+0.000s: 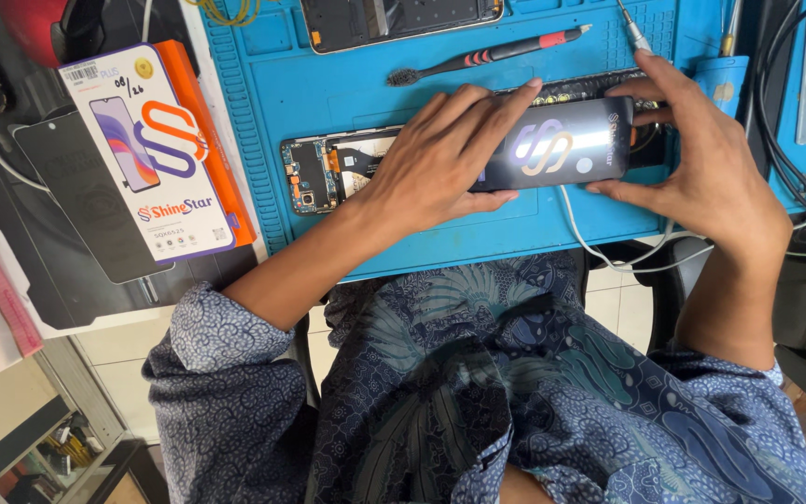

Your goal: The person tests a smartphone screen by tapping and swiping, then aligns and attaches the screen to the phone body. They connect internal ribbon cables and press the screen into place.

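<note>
- Far left, on the desk (95, 289): a dark screen protector sheet (86, 201) lying flat, partly under a white and orange replacement-screen box (156, 149) leaning across the edge of the blue repair mat (328, 84).
- On the mat, left of centre: an opened smartphone (328, 173), back down, circuit board and orange flex cable exposed at its left end.
- Above it: a black brush with a red grip (487, 56) lying slantwise, and a second dark phone (398, 19) at the top edge, cut off by the frame.
- Left hand (440, 163): spread flat, fingers pressing the left part of a new display panel (562, 145), holding it down over the opened phone.
- Display panel: lit with a logo, lying along the right part of the phone, so seemingly connected; left part of the phone uncovered.
- Right hand (701, 159): pinching the panel's right end between thumb below and fingers above.
- Right of that: a white cable (608, 252) trailing off the mat's front edge, tool tips (632, 28) at the top, black cables (785, 140) at the far right.
- By the look of it: phone opened and new panel powered; panel not yet seated flush, its alignment along the frame and final pressing-in left to do.
</note>
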